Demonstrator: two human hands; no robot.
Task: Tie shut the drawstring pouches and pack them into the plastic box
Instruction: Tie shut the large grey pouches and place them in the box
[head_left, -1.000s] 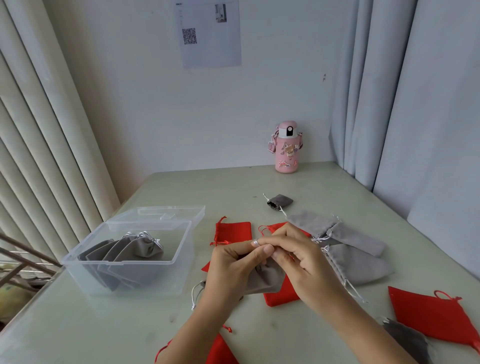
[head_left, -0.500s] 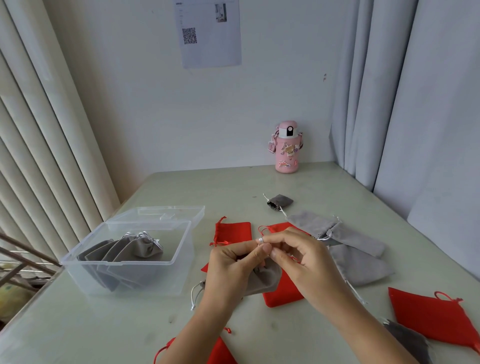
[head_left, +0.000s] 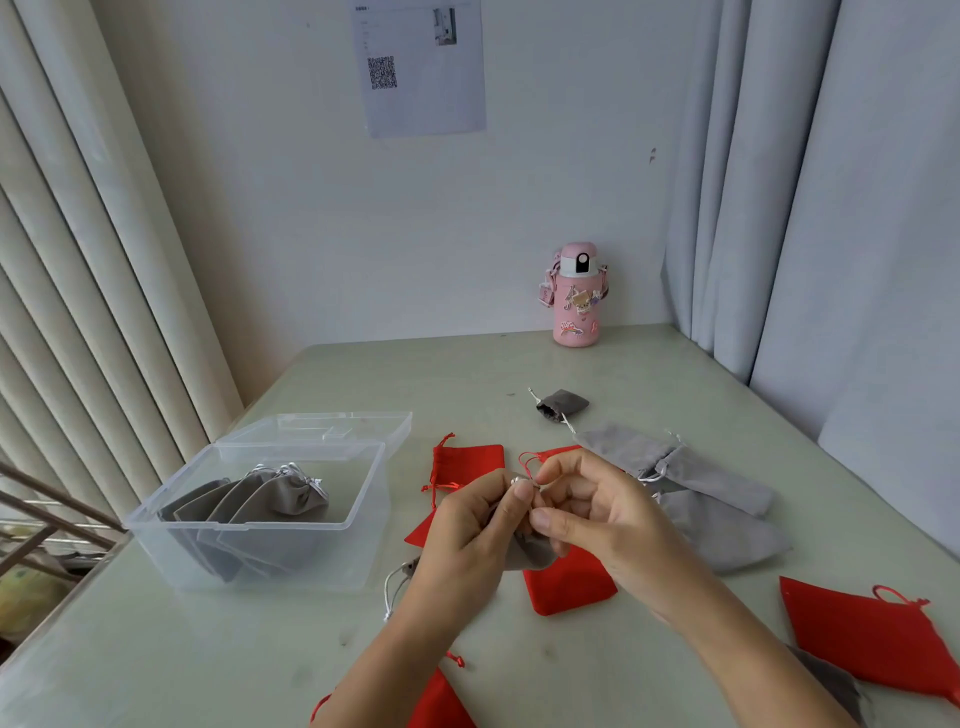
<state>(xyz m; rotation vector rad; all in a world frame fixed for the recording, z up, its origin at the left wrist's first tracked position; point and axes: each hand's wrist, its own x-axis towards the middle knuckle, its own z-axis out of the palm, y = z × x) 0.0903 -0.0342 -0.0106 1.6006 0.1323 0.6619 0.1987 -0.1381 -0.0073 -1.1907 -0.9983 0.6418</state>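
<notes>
Grey velvet pouch (head_left: 525, 553) sits between both hands, just right of the plastic box (head_left: 249, 526). The left hand (head_left: 467, 535) grips its body, and the right hand (head_left: 597, 514) pinches the silver drawstring (head_left: 521, 481). Tied grey pouches (head_left: 291, 499) stand inside the box. Red pouches (head_left: 467, 465) and loose grey pouches (head_left: 717, 530) lie further right of it.

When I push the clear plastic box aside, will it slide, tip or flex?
Probably slides easily: the plastic box sits flat on the smooth table and holds only a few grey pouches, so likely light. Its low, wide shape should resist tipping. The open lid behind may flap.
</notes>
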